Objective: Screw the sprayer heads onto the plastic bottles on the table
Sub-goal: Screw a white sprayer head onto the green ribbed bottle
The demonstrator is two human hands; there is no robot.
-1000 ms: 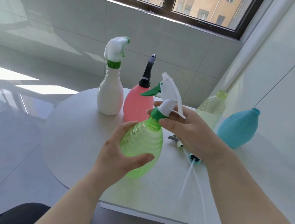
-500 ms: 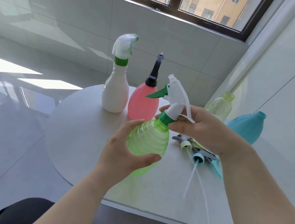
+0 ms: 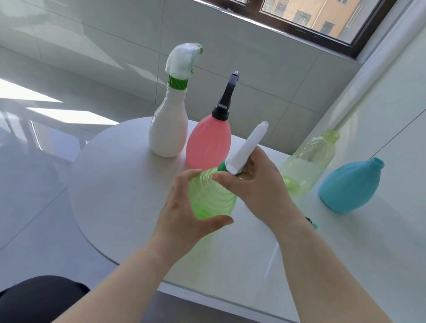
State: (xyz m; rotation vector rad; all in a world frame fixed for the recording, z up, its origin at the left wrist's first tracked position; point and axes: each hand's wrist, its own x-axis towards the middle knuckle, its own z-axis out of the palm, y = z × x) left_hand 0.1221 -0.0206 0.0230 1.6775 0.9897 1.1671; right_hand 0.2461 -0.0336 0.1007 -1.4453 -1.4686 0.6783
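Note:
My left hand (image 3: 184, 210) grips the ribbed green bottle (image 3: 210, 197) above the table, tilted to the right. A white sprayer head (image 3: 246, 148) with a green collar sits on its neck, and my right hand (image 3: 258, 188) is closed around that collar. Behind stand a white bottle (image 3: 168, 129) with a white sprayer and a pink bottle (image 3: 208, 143) with a black sprayer. At the right a yellow-green bottle (image 3: 309, 164) and a blue bottle (image 3: 349, 186) stand with open necks.
The round white table (image 3: 117, 178) ends near my body and at the left. My right forearm hides most of the loose sprayer heads; a teal tip (image 3: 313, 223) and a thin dip tube (image 3: 271, 261) show. A white wall stands close at the right.
The sprayer head has turned on the bottle: its nozzle pointed left, now it points up and away. My right hand has rotated around the collar. The camera has shifted, so the scene sits higher.

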